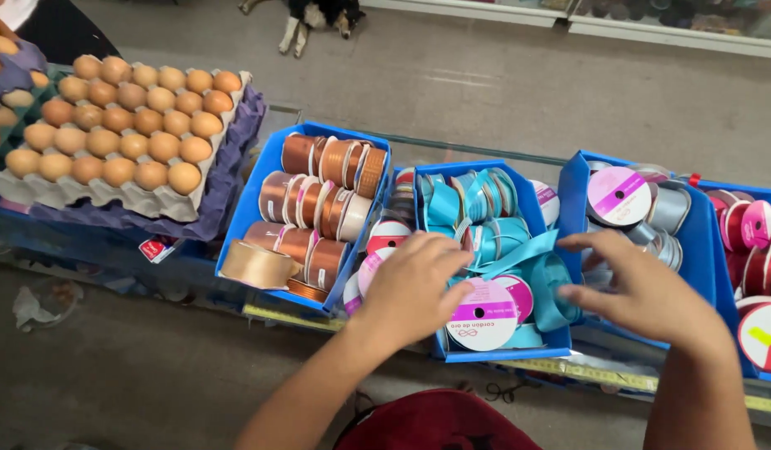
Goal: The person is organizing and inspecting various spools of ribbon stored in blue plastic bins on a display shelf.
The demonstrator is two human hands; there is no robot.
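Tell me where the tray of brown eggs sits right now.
In the head view, the tray of brown eggs sits at the upper left, on stacked purple trays, just left of the blue bin of copper ribbon spools.

Teal ribbon (pixel 518 262): glossy satin cloth; copper ribbon rolls (pixel 319 196): shiny, metallic-looking satin; spool faces (pixel 483 314): smooth printed paper; bins (pixel 702 242): smooth blue plastic; egg tray (pixel 35 190): rough matt grey pulp; eggs (pixel 127 117): matt brown shells.
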